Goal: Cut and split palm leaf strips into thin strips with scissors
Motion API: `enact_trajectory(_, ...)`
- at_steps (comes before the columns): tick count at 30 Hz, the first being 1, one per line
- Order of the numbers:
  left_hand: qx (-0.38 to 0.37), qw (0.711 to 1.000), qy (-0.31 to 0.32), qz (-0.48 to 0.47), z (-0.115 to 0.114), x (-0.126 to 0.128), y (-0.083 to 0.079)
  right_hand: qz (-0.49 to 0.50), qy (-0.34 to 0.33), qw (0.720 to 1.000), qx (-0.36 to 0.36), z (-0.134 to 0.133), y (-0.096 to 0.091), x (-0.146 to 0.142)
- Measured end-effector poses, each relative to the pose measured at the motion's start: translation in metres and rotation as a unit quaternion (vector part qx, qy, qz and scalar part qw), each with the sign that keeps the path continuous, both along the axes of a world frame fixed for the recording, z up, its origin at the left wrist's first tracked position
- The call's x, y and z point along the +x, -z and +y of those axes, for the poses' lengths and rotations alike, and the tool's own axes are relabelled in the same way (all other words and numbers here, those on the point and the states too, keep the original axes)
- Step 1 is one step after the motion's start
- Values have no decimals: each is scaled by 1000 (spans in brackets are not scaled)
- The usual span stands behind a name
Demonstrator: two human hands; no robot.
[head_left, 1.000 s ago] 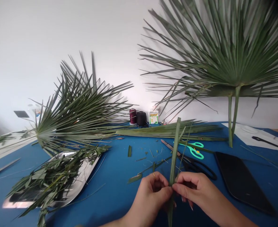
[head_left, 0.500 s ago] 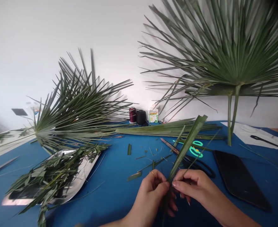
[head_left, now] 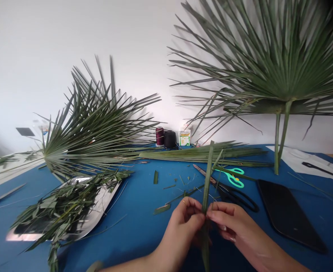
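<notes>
Pinching a green leaf strip (head_left: 207, 177), left hand (head_left: 185, 221) and right hand (head_left: 229, 219) both curl closed

Leaf strip (head_left: 207, 177) near vert. now, prev. tilted rt

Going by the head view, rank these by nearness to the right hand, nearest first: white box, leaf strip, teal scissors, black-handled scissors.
1. Leaf strip, immediately left of the right hand.
2. Black-handled scissors, just beyond the hand.
3. Teal scissors, behind the black-handled pair.
4. White box, far back, left of the teal pair.
</notes>
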State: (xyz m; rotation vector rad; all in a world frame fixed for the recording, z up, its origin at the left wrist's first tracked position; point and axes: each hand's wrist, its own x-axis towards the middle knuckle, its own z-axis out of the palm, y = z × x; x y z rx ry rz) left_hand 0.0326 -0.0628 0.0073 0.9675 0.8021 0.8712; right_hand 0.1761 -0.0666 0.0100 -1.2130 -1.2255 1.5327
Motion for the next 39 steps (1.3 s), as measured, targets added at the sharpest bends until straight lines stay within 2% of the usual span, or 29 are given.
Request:
enact_trajectory(7, 29, 999, -20, -9, 2, 0, 2, -20, -21, 1000, 0, -1, 1, -3)
enact_trajectory(20, -43, 999, -14, -25, -1, 1, 8, 14, -42, 998, 44, -5, -7, -1)
enact_trajectory(27, -17, 1000, -2, 8, 1, 2, 7, 75, -72, 994, 19, 4, 6, 1)
enact_trajectory(33, 22, 999, -20, 27, 2, 3, 9, 107, -93, 989, -28, -7, -1, 3)
enact_trajectory(36, 10, 999, -16, 28, 3, 5, 14, 114, -94, 989, 0, -4, -1, 6)
enact_trajectory(39, -5, 999, -15, 30, 5, 6, 17, 102, -124, 986, 36, 7, 4, 10)
